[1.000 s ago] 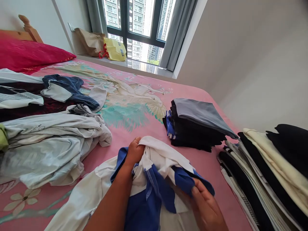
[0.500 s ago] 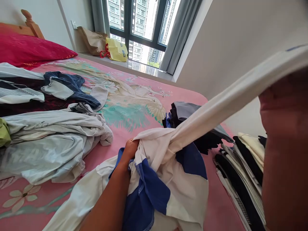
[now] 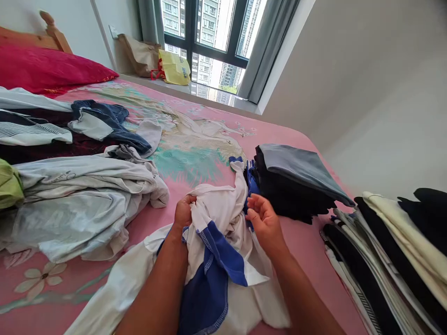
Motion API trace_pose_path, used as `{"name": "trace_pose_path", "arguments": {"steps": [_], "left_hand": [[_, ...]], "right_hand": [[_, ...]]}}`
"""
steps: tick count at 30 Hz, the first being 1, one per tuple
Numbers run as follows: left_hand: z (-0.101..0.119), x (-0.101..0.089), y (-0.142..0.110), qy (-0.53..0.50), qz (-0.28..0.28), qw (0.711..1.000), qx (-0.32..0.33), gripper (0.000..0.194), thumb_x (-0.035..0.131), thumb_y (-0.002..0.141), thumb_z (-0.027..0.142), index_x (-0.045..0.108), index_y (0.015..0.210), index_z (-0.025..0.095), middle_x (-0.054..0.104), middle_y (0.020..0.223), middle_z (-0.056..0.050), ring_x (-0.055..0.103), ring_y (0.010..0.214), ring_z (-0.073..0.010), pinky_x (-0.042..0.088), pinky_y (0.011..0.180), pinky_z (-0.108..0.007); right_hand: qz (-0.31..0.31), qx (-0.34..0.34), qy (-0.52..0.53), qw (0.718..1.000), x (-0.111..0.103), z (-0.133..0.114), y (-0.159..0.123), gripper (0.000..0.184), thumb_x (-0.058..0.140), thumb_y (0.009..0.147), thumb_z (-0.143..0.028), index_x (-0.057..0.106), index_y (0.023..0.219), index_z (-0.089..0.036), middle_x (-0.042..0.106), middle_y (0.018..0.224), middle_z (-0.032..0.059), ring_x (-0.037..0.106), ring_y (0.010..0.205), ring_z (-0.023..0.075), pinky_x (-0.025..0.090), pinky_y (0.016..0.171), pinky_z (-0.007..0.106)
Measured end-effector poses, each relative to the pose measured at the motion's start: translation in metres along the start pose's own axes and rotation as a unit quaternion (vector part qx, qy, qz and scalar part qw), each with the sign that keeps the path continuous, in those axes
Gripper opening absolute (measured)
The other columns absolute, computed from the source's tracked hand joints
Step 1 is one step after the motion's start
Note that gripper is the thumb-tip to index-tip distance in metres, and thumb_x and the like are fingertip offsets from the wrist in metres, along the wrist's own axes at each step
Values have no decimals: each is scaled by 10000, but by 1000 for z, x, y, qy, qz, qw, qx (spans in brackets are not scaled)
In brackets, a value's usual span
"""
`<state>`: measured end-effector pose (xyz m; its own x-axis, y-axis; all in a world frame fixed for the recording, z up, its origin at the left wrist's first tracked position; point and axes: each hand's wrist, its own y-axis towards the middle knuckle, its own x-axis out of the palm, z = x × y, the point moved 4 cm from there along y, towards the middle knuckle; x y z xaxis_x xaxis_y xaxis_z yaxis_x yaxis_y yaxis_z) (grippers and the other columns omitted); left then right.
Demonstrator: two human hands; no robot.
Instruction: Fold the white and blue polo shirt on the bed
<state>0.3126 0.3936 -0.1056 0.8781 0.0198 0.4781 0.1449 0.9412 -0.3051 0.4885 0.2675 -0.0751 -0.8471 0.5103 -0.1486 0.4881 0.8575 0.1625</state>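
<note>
A white and blue long-sleeved garment (image 3: 213, 204) lies bunched on the bed, seams showing as if inside out. At its upper left edge my left hand (image 3: 184, 212) grips the white cloth. My right hand (image 3: 263, 221) is beside its right edge, thumb and fingers curved but apart, with nothing plainly held. One white sleeve stretches up between the hands and ends in a blue cuff (image 3: 236, 159). Just beyond my right hand is a folded stack of grey and black clothes (image 3: 293, 163).
A heap of pale, crumpled clothes (image 3: 87, 204) lies at left, with jeans (image 3: 104, 123) behind it. Another folded stack (image 3: 384, 251) stands at the right. Bags, including a yellow one (image 3: 174, 67), rest on the window sill. A red pillow (image 3: 52, 70) is at far left.
My right arm, raised high with the white sleeve pulled taut, has come down beside the garment. The sleeve has dropped onto the bed. My left hand keeps its grip.
</note>
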Motion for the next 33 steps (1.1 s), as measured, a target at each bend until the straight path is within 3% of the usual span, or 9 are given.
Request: {"name": "trace_pose_path", "arguments": {"steps": [4,7,11,14,19,24,29,31,33], "left_hand": [[1,14,-7,49,-78,995,-31,267,672,623,338,683,798,136,675,658,-20,655,763,-230,542,695,-320],[-3,29,-20,120,-166,978,-30,384,694,645,401,677,914,128,705,826,-63,644,873,-250,533,767,-335],[-16,46,-47,314,-303,900,25,542,750,600,386,627,1077,160,661,1099,-62,587,1020,-241,478,911,-360],[-23,46,-56,446,-261,855,51,638,768,555,335,584,1148,191,651,1125,-41,584,1017,-239,461,930,-372],[-15,40,-49,532,-138,827,115,488,614,624,194,595,1112,204,682,1029,-34,610,941,-225,482,825,-321],[7,14,-64,579,22,807,117,377,576,711,467,646,954,187,682,799,-34,623,768,-223,459,651,-288],[-6,12,-118,530,-29,843,81,562,548,701,585,600,1086,178,684,821,-53,632,782,-240,463,678,-305],[-14,17,-132,560,2,823,92,602,690,576,527,614,1074,197,687,876,-68,624,881,-288,458,760,-349],[-19,18,-136,504,24,860,71,510,749,519,433,657,960,195,688,825,-70,623,901,-303,460,787,-368]], "right_hand": [[7,146,92,985,3,57,-15,443,542,812,-522,570,1067,-161,647,911,66,609,782,166,503,681,281],[-19,155,110,982,5,63,-7,442,586,783,-530,583,1047,-175,606,730,-3,550,613,113,450,545,216],[-4,138,141,980,-1,56,-1,302,646,759,-463,577,771,-169,439,522,-78,365,421,39,287,384,151],[60,129,234,962,-18,50,-2,299,618,781,-452,503,718,-183,457,510,-84,371,385,41,255,334,141],[165,100,393,899,-51,43,-1,269,646,745,-406,500,751,-180,598,604,-39,627,588,130,535,530,250],[190,103,464,859,-60,44,5,240,669,726,-352,524,761,-164,636,640,-9,666,687,162,568,689,331],[118,103,501,851,-56,33,4,236,683,733,-339,522,837,-201,625,695,-34,611,602,117,566,628,315],[16,114,521,846,-48,26,-1,251,653,755,-406,515,774,-197,595,673,-35,573,560,112,561,592,323],[-97,121,526,836,-39,19,-10,304,609,782,-462,503,698,-190,573,653,-22,576,585,130,558,637,363]]}}
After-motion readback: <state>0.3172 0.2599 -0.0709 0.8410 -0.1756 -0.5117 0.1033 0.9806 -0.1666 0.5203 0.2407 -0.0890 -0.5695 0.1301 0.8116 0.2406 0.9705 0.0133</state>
